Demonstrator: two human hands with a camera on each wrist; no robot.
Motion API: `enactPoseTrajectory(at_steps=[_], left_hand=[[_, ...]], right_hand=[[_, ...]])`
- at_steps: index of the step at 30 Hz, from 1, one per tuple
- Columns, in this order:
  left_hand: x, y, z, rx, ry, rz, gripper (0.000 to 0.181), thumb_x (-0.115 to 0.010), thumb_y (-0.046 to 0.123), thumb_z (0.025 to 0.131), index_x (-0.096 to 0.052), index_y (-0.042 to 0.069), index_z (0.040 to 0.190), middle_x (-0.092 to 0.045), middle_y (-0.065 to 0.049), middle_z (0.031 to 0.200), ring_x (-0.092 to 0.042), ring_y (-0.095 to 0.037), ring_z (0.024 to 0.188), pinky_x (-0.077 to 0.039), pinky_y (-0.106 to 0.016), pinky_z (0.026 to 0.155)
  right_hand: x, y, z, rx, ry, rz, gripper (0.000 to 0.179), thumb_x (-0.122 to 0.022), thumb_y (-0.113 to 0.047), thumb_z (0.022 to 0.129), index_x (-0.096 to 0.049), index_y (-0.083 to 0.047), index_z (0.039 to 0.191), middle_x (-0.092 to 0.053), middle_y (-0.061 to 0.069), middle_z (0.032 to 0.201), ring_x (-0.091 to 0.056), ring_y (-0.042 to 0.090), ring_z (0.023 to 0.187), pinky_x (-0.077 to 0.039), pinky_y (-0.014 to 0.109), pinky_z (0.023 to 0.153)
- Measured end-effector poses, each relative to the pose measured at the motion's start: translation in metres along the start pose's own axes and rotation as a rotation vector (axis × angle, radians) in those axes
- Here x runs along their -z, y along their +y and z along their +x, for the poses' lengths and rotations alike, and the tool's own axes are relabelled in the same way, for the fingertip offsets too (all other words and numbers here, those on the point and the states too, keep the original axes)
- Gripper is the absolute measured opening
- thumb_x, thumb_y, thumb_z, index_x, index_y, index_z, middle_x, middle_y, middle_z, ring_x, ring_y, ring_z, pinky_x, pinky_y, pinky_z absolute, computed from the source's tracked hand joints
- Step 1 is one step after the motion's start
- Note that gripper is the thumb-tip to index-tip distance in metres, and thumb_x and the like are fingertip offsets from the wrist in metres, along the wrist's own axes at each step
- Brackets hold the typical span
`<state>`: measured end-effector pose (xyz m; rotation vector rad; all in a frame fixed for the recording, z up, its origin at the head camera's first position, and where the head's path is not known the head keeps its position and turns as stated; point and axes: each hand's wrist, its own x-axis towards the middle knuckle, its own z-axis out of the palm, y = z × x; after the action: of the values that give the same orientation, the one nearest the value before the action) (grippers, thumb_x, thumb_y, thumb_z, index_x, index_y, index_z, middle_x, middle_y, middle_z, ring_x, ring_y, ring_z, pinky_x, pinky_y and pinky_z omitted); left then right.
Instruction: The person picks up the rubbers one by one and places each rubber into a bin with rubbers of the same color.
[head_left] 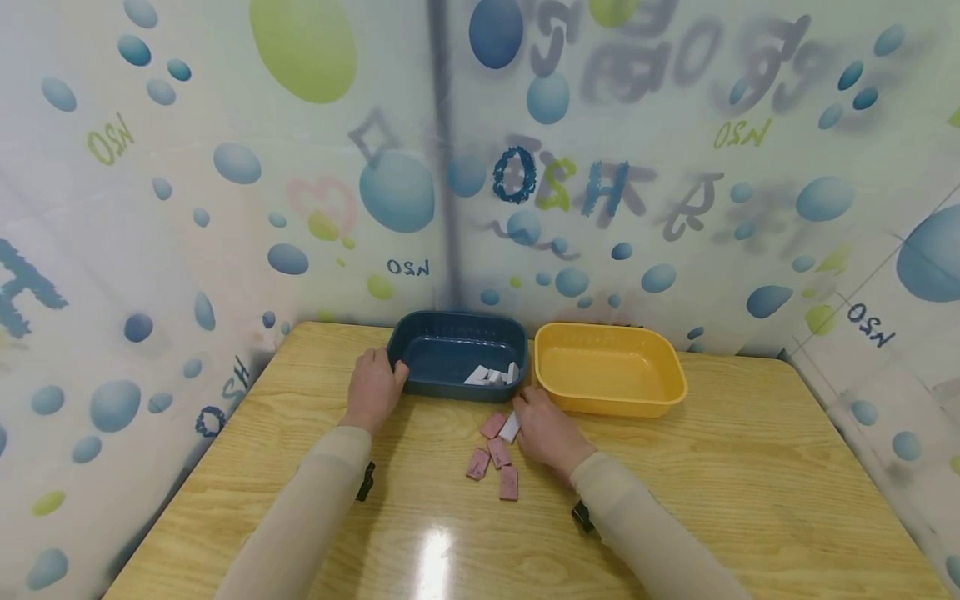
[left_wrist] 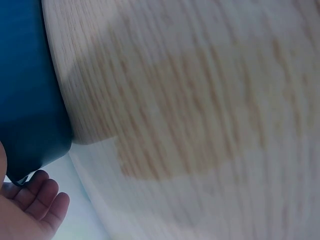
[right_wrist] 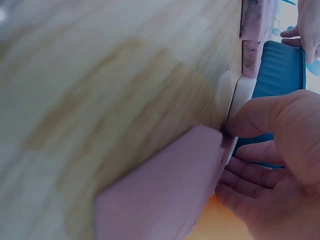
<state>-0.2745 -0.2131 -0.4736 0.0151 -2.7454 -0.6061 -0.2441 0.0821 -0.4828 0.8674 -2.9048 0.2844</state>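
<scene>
My left hand (head_left: 373, 387) grips the near left corner of a dark blue plastic basin (head_left: 450, 390), the thumb over its rim; in the left wrist view, the fingers (left_wrist: 42, 200) curl by the corner. Several small white blocks (head_left: 491, 377) lie inside, toward the right. With thumb and fingertips my right hand (head_left: 553, 432) pinches one end of a white block (head_left: 510, 427) on the table, just in front of the basin. Around this block lie several pink blocks (head_left: 498, 452). The right wrist view has a pink block (right_wrist: 165, 195) large in the foreground; the fingers partly hide the white block.
A yellow basin (head_left: 611, 407) stands right of the blue one, close beside it, with nothing inside. Both rest on a wood-grain table (head_left: 750, 483) near its back edge. Behind hangs a patterned curtain (head_left: 600, 108).
</scene>
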Motion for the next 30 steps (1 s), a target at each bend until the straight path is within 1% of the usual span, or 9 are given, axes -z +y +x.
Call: enactPoseTrajectory(at_steps=[5,9,13,16,21,30], left_hand=[[0.0001,0.0005,-0.0006,-0.014,0.013,0.001,0.040,-0.051,0.017,0.102,-0.056,-0.020,0.115,-0.058,-0.031,0.103,-0.058,-0.045,0.096,-0.053,-0.055,0.084],[0.0002,0.0006,0.0000,-0.006,0.008,-0.002,0.041,-0.051,0.018,0.102,-0.056,-0.020,0.116,-0.058,-0.031,0.104,-0.058,-0.045,0.097,-0.053,-0.055,0.085],[0.0005,0.0004,-0.0001,0.002,0.003,-0.008,0.038,-0.051,0.018,0.102,-0.057,-0.019,0.111,-0.058,-0.030,0.102,-0.057,-0.045,0.096,-0.052,-0.055,0.084],[0.0005,0.0003,-0.0004,0.003,0.003,-0.016,0.035,-0.051,0.017,0.102,-0.057,-0.017,0.107,-0.058,-0.030,0.101,-0.057,-0.044,0.094,-0.052,-0.055,0.082],[-0.0005,-0.0005,0.0000,0.008,-0.004,-0.016,0.036,-0.050,0.017,0.102,-0.056,-0.017,0.109,-0.057,-0.030,0.102,-0.057,-0.044,0.096,-0.052,-0.055,0.083],[-0.0024,-0.0021,0.0012,-0.005,0.012,-0.009,0.035,-0.051,0.018,0.102,-0.057,-0.016,0.105,-0.057,-0.028,0.099,-0.057,-0.044,0.093,-0.052,-0.054,0.082]], right_hand=[[-0.0013,-0.0010,0.0012,-0.006,-0.004,-0.027,0.032,-0.067,-0.006,0.091,-0.067,0.010,0.120,-0.059,0.019,0.109,-0.055,0.029,0.099,-0.052,0.040,0.096],[-0.0006,-0.0021,0.0016,-0.005,-0.004,-0.041,0.031,-0.068,-0.005,0.090,-0.067,0.010,0.117,-0.060,0.019,0.108,-0.056,0.030,0.100,-0.052,0.041,0.097],[0.0010,-0.0029,0.0019,-0.006,-0.008,-0.037,0.030,-0.069,-0.004,0.088,-0.067,0.010,0.115,-0.061,0.020,0.109,-0.057,0.030,0.101,-0.052,0.041,0.097],[0.0025,-0.0035,0.0023,-0.011,-0.012,-0.028,0.032,-0.070,-0.004,0.087,-0.067,0.010,0.115,-0.061,0.020,0.109,-0.057,0.030,0.101,-0.052,0.041,0.097],[0.0039,-0.0039,0.0029,-0.028,-0.024,-0.018,0.035,-0.070,-0.005,0.087,-0.066,0.010,0.118,-0.061,0.020,0.112,-0.057,0.030,0.102,-0.052,0.041,0.098],[0.0059,-0.0034,0.0004,-0.018,0.016,-0.006,0.032,-0.071,-0.006,0.090,-0.067,0.009,0.118,-0.063,0.018,0.110,-0.057,0.028,0.098,-0.053,0.040,0.096]])
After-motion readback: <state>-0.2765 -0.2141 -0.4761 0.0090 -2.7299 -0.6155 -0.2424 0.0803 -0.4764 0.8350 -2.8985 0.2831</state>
